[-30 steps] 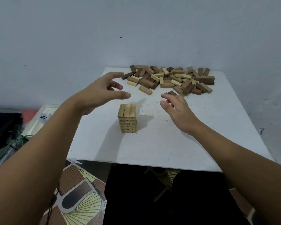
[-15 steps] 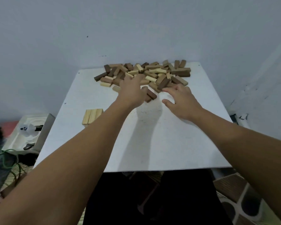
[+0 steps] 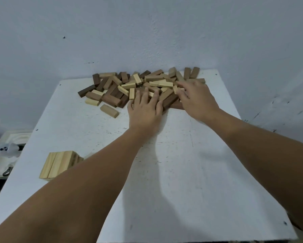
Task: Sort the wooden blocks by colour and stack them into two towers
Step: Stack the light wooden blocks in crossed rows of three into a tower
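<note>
both hands, left (image 3: 144, 111) and right (image 3: 195, 99), have reached further into the block pile (image 3: 112, 88), fingers spread flat on it.

Loose heap of dark and pale wooden blocks (image 3: 129, 86) lying jumbled flat at the table's (image 3: 191, 172) far edge, short pale-block tower (image 3: 59, 163) upright near its left edge

Single head view, looking forward-down over table (image 3: 191, 172), close above hands.
</note>
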Demonstrator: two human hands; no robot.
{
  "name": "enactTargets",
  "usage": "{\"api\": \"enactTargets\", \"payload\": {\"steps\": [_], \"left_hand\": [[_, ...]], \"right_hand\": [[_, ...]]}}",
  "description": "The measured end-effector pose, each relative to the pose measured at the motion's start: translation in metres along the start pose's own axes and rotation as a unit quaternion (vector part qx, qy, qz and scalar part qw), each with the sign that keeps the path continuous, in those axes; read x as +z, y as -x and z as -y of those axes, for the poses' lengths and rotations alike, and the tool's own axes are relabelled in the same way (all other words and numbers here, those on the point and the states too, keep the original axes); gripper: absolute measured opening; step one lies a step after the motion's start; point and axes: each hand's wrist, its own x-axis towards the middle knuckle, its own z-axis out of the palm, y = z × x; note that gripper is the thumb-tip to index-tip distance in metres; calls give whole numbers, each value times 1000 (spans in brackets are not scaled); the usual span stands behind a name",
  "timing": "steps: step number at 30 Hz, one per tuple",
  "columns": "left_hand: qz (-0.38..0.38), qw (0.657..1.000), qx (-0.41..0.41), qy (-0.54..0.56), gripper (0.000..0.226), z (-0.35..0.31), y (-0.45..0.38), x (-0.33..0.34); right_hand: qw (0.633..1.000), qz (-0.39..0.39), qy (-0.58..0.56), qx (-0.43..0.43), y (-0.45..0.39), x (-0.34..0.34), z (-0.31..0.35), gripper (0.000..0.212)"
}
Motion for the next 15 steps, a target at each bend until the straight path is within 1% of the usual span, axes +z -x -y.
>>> {"api": "enactTargets", "payload": {"steps": [2,6,8,10,14,15], "left_hand": [[-40,999,3,30,52,3,1,2],[-103,992,7,68,52,13,2,7],[-134,988,-8,78,50,16,0,8],[-145,985,-30,84,46,15,-1,8],[-137,986,-54,84,36,14,-2,8],[-135,986,-59,83,34,14,-3,8]], "right_hand": [[1000,6,-24,13,-13,1,2,40],[999,33,-22,12,-28,5,7,43],[997,31,-61,27,-32,8,8,45],[994,46,-87,41,-36,9,8,50],[988,91,-113,54,-46,2,5,64],[986,106,-116,54,-48,0,6,64]]}}
